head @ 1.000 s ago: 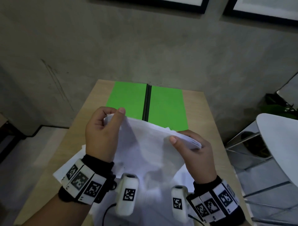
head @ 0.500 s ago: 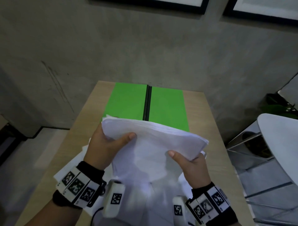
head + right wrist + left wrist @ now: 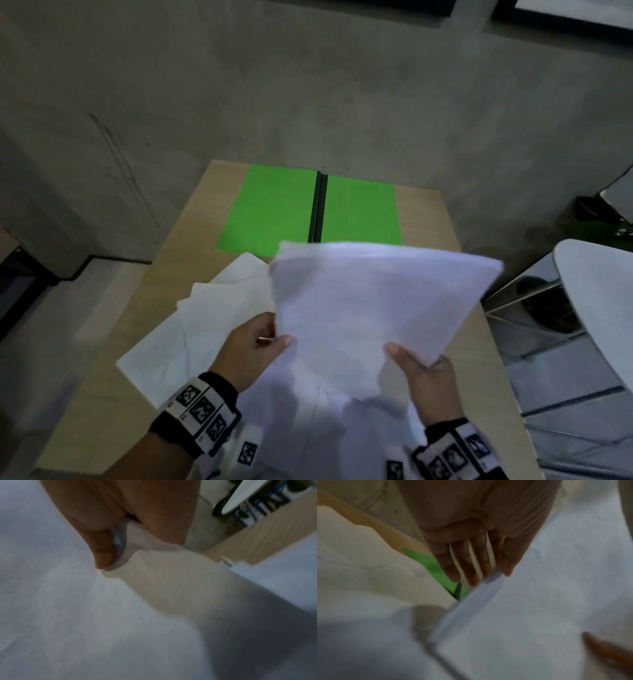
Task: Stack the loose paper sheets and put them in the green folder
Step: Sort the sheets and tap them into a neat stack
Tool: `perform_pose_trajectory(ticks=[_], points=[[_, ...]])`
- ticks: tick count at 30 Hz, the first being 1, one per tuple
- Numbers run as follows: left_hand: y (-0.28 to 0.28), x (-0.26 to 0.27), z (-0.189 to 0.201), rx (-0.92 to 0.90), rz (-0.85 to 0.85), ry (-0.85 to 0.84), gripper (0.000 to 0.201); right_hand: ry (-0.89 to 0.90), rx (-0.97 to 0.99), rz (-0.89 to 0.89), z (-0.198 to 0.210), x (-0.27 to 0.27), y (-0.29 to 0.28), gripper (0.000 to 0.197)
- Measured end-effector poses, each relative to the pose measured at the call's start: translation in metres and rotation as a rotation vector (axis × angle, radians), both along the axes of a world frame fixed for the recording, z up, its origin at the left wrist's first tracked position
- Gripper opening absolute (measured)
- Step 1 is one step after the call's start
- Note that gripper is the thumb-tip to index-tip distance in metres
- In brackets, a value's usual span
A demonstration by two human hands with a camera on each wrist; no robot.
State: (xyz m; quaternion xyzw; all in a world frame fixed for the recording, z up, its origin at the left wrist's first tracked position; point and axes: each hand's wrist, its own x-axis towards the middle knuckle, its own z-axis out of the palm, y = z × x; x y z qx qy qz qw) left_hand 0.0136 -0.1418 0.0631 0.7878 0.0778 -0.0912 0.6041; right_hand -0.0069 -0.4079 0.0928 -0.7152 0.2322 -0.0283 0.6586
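Note:
A stack of white paper sheets [image 3: 370,301] hangs tilted above the wooden table [image 3: 424,219], its far edge over the near edge of the green folder [image 3: 274,209], which lies open and flat at the back. My left hand [image 3: 260,339] pinches the stack's near left corner, thumb on top. My right hand [image 3: 421,370] pinches the near right edge. In the left wrist view the left fingers [image 3: 471,563] reach under the stack [image 3: 530,615]. In the right wrist view the stack's edge [image 3: 118,540] sits between thumb and fingers. More loose sheets [image 3: 205,325] lie spread on the table at the left.
A grey concrete wall stands right behind the table's far edge. A white round seat or tabletop [image 3: 603,308] with a metal frame is close on the right. Further white sheets [image 3: 308,428] lie under my wrists at the near edge.
The stack went from bowed and upright in front of me to tilted forward and to the right. Both hands shifted from its upper corners to its near edge, uncovering the loose sheets at the left.

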Motion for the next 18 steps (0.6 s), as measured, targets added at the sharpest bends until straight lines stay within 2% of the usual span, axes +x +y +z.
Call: perform_pose_trajectory(ticks=[2, 5, 7, 9, 12, 15, 18], points=[[0.02, 0.005, -0.029, 0.219, -0.005, 0.073, 0.027, 0.042, -0.022, -0.055, 0.009, 0.0, -0.021, 0.015], [0.048, 0.007, -0.066, 0.73, 0.073, 0.324, 0.065, 0.085, -0.104, -0.142, 0.015, -0.007, -0.047, 0.011], [0.051, 0.008, -0.072, 0.871, 0.119, 0.427, 0.077, 0.135, -0.144, -0.202, 0.011, -0.014, -0.057, 0.02], [0.047, 0.014, -0.07, 0.832, 0.122, 0.463, 0.079, 0.167, -0.132, -0.244, 0.007, -0.021, -0.059, 0.028], [0.045, 0.027, -0.07, 0.591, 0.067, 0.494, 0.074, 0.186, -0.122, -0.268, 0.004, -0.029, -0.058, 0.026], [0.037, 0.023, -0.067, 0.61, -0.001, 0.471, 0.056, 0.183, -0.128, -0.271, 0.002, -0.035, -0.057, 0.024], [0.037, 0.001, -0.072, 0.636, 0.005, 0.455, 0.051, 0.177, -0.14, -0.278, 0.001, -0.039, -0.056, 0.029]])
